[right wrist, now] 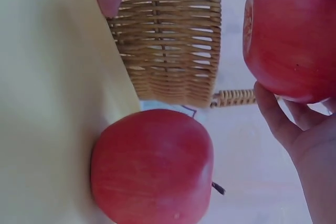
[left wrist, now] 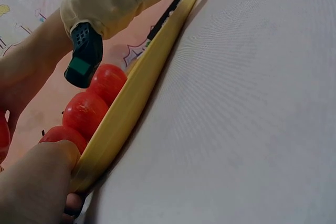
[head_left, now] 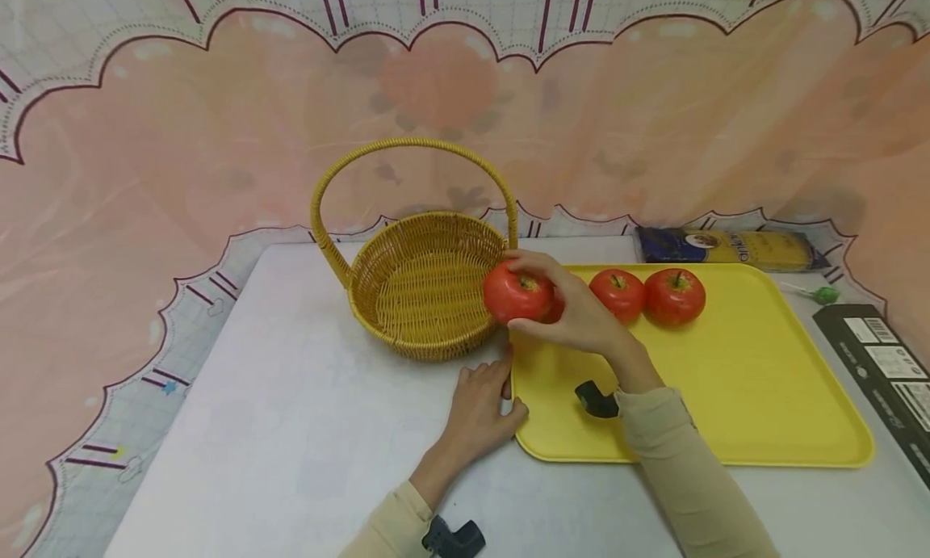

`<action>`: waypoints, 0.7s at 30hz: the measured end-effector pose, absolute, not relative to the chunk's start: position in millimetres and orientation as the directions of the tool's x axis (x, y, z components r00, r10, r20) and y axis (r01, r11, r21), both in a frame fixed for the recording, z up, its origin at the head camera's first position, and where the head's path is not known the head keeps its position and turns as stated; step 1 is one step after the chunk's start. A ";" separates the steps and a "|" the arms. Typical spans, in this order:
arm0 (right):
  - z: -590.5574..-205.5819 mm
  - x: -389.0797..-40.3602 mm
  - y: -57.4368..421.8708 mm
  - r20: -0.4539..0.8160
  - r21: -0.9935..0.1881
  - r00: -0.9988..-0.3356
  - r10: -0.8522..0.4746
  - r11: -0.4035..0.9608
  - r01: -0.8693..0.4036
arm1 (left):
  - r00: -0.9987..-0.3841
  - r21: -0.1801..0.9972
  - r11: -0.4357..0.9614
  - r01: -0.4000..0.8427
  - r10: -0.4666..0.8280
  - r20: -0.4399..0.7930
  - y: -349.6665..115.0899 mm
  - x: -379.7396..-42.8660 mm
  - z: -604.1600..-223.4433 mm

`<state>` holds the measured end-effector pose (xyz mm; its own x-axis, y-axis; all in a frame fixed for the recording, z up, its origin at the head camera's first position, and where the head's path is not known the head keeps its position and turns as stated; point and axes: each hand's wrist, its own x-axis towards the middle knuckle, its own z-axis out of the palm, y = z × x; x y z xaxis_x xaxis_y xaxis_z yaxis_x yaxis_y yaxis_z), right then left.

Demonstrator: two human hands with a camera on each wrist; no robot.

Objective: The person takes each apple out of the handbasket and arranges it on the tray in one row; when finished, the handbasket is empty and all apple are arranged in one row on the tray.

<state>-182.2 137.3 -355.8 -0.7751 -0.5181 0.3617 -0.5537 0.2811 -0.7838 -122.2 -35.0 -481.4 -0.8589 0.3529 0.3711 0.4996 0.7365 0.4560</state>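
My right hand (head_left: 581,316) grips a red apple (head_left: 517,293) between thumb and fingers, raised above the tray's left end beside the basket's right rim. In the right wrist view the held apple (right wrist: 294,38) is lifted off the tray. Three other red apples stand on the yellow tray (head_left: 756,380): two side by side, the nearer one (head_left: 616,294) and another (head_left: 674,298), and a third (right wrist: 152,166) mostly hidden behind the held one in the head view. At the tray's left edge my left hand (head_left: 479,409) pinches the rim, thumb inside and fingers outside.
A yellow wicker basket (head_left: 370,324) with a tall arched handle stands left of the tray, its woven bottom showing. Behind the tray lies a pasta packet (head_left: 726,249). To the right are a small green-headed item (head_left: 824,295) and a black box (head_left: 879,372).
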 end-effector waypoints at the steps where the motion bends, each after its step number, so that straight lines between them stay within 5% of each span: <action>1: -355.9 -181.6 138.7 0.354 -0.790 -0.780 -0.516 0.282 -0.545 | -0.857 0.452 0.737 0.502 0.354 0.375 -35.1 -122.0 -481.1; 21: -352.9 -177.1 166.8 0.314 -0.805 -0.857 -0.408 0.365 -0.468 | -0.848 0.402 0.759 0.511 0.371 0.378 -36.2 -121.5 -480.4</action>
